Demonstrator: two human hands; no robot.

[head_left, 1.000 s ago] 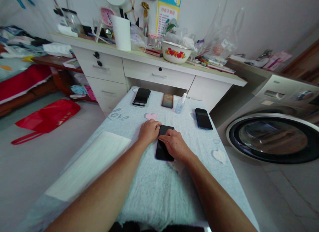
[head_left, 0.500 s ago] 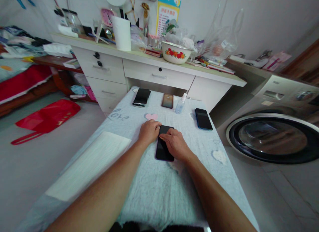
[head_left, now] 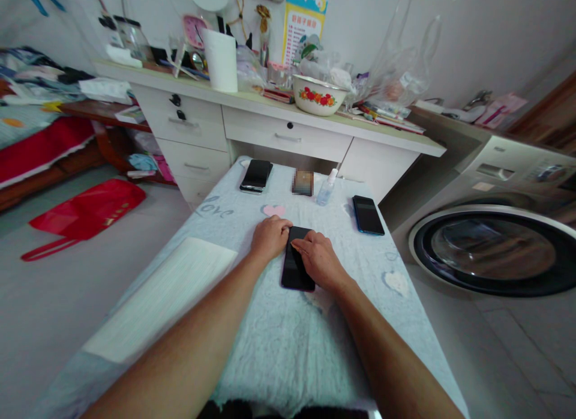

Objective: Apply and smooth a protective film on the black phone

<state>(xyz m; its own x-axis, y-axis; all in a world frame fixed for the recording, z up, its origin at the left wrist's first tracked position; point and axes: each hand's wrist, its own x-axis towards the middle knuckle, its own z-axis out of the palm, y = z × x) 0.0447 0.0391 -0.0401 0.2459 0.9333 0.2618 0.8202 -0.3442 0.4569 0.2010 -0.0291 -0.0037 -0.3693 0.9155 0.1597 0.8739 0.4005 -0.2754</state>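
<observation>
A person's left hand steadies the upper left edge of a black phone lying flat on a cloth-covered table, while the right hand, fingers bunched, rests over its screen (whether anything is pinched in those fingers cannot be told). Beyond the hands sit a dark stack of phones, a pixelated item and a clear spray bottle, with a blue-edged phone to the right and a pale sheet to the left.
</observation>
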